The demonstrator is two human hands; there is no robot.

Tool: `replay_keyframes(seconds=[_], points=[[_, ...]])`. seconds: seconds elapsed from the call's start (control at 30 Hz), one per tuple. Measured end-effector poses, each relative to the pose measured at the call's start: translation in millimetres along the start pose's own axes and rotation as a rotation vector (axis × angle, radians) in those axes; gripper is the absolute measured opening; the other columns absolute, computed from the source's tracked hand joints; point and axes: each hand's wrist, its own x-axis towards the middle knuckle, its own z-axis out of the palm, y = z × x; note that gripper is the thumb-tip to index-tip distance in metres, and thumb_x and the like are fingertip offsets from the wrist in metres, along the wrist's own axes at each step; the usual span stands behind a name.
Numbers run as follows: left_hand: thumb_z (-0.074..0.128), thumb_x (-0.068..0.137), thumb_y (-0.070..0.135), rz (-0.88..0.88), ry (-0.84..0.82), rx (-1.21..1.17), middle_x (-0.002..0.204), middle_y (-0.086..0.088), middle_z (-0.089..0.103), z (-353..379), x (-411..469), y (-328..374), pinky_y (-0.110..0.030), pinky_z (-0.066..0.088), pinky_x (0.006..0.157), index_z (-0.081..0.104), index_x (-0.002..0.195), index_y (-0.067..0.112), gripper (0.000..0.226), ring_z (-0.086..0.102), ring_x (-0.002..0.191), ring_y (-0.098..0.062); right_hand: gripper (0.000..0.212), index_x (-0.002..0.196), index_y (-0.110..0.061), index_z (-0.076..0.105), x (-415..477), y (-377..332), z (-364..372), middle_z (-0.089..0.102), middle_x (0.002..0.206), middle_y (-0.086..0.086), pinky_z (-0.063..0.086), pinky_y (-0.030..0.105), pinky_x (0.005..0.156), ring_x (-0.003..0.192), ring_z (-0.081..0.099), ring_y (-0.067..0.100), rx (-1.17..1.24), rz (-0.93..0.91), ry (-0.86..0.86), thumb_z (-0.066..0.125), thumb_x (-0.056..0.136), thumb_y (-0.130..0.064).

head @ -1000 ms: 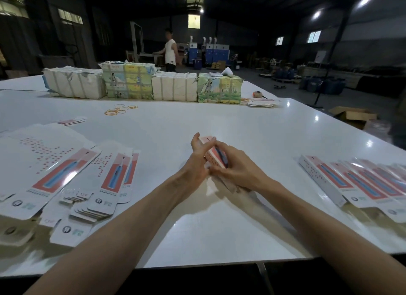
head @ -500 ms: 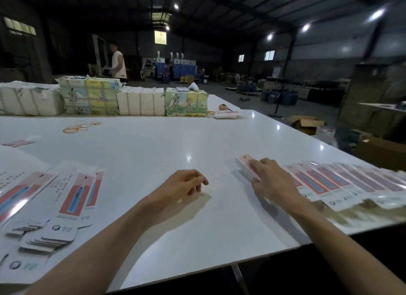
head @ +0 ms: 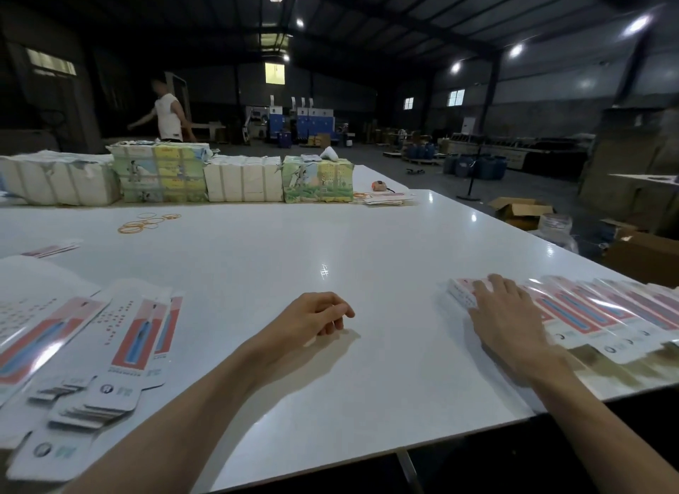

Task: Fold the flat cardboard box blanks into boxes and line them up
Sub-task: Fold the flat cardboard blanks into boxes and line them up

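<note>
A row of folded red-and-white boxes [head: 602,311] lies along the right side of the white table [head: 294,258]. My right hand [head: 505,313] lies flat on the leftmost box [head: 461,291] of that row, fingers straight. My left hand [head: 318,317] hovers low over the bare middle of the table, fingers loosely curled and holding nothing. Flat box blanks [head: 132,343] are fanned out in overlapping piles at the left front.
Wrapped bundles of stock [head: 161,177] stand in a line at the far side of the table. Rubber bands [head: 147,223] lie in front of them. A person [head: 167,116] stands behind the bundles. Open cartons [head: 518,210] sit on the floor at right.
A second ago both hands held a box at the table's middle. My right hand carried it right and set it at the row's left end; my left hand let go.
</note>
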Motion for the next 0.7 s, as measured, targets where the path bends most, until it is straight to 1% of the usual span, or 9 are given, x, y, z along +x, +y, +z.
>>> replay_keyframes(seconds=[0.03, 0.1, 0.2, 0.3, 0.37, 0.47, 0.53, 0.6, 0.7], points=[[0.058, 0.108, 0.029, -0.003, 0.0, -0.002, 0.083, 0.007, 0.071, 0, 0, 0, -0.017, 0.047, 0.071, 0.08, 0.098, 0.028, 0.024, 0.061, 0.075, -0.007, 0.048, 0.149, -0.019, 0.044, 2, -11, -4, 0.04, 0.157, 0.006, 0.036, 0.042, 0.12, 0.142, 0.043, 0.026, 0.0, -0.025, 0.032, 0.058, 0.105, -0.031], [0.058, 0.108, 0.027, -0.01, 0.008, -0.004, 0.081, 0.007, 0.071, 1, 0, 1, -0.018, 0.047, 0.07, 0.079, 0.098, 0.026, 0.024, 0.061, 0.074, -0.008, 0.041, 0.146, -0.017, 0.05, 9, -42, -13, 0.046, 0.153, 0.005, 0.041, 0.042, 0.114, 0.136, 0.047, 0.025, 0.062, -0.117, 0.085, 0.051, 0.108, -0.032], [0.058, 0.107, 0.021, -0.028, 0.066, -0.048, 0.076, 0.004, 0.068, 1, 0, 4, -0.02, 0.048, 0.065, 0.079, 0.093, 0.02, 0.025, 0.061, 0.069, -0.013, 0.027, 0.124, -0.015, 0.064, 24, -105, -25, 0.066, 0.122, 0.005, 0.054, 0.044, 0.092, 0.109, 0.062, 0.026, 0.191, -0.277, 0.152, 0.048, 0.106, -0.029], [0.057, 0.105, 0.015, -0.033, 0.155, -0.128, 0.07, -0.002, 0.064, 0, -1, 6, -0.026, 0.046, 0.06, 0.075, 0.086, 0.015, 0.027, 0.059, 0.062, -0.018, 0.019, 0.1, -0.016, 0.063, 29, -162, -22, 0.07, 0.09, 0.001, 0.057, 0.04, 0.07, 0.078, 0.065, 0.023, 0.336, -0.36, 0.135, 0.048, 0.104, -0.026], [0.058, 0.103, 0.018, -0.027, 0.175, -0.136, 0.069, -0.003, 0.063, 0, -3, 8, -0.028, 0.045, 0.058, 0.072, 0.084, 0.013, 0.025, 0.057, 0.06, -0.017, 0.013, 0.098, -0.018, 0.059, 27, -183, -9, 0.068, 0.083, -0.001, 0.052, 0.039, 0.066, 0.074, 0.063, 0.025, 0.388, -0.393, 0.068, 0.048, 0.099, -0.025], [0.06, 0.099, 0.029, -0.051, 0.197, -0.117, 0.069, -0.001, 0.064, 1, -5, 13, -0.025, 0.046, 0.057, 0.074, 0.085, 0.017, 0.023, 0.058, 0.059, -0.016, 0.018, 0.111, -0.021, 0.057, 26, -188, 13, 0.071, 0.087, -0.001, 0.048, 0.038, 0.066, 0.082, 0.066, 0.028, 0.432, -0.447, 0.007, 0.049, 0.097, -0.025], [0.062, 0.101, 0.031, -0.105, 0.227, -0.026, 0.073, 0.003, 0.069, -4, -3, 16, -0.027, 0.051, 0.059, 0.076, 0.091, 0.021, 0.02, 0.063, 0.061, -0.016, 0.015, 0.109, -0.023, 0.058, 31, -184, 22, 0.07, 0.082, -0.003, 0.042, 0.036, 0.063, 0.078, 0.066, 0.027, 0.481, -0.443, 0.052, 0.048, 0.101, -0.03], [0.061, 0.104, 0.03, -0.19, 0.217, 0.2, 0.085, 0.006, 0.076, -19, -3, 21, -0.027, 0.058, 0.063, 0.075, 0.101, 0.026, 0.015, 0.071, 0.066, -0.014, 0.017, 0.108, -0.023, 0.06, 34, -182, 27, 0.07, 0.083, -0.001, 0.038, 0.035, 0.062, 0.077, 0.065, 0.026, 0.492, -0.446, 0.066, 0.046, 0.102, -0.028], [0.056, 0.107, 0.024, -0.329, 0.204, 0.51, 0.111, 0.001, 0.076, -56, -11, 29, -0.023, 0.055, 0.071, 0.071, 0.114, 0.026, 0.016, 0.072, 0.09, -0.015, 0.02, 0.111, -0.022, 0.064, 36, -182, 29, 0.071, 0.085, -0.001, 0.038, 0.035, 0.065, 0.079, 0.064, 0.026, 0.562, -0.426, 0.027, 0.047, 0.1, -0.022]])
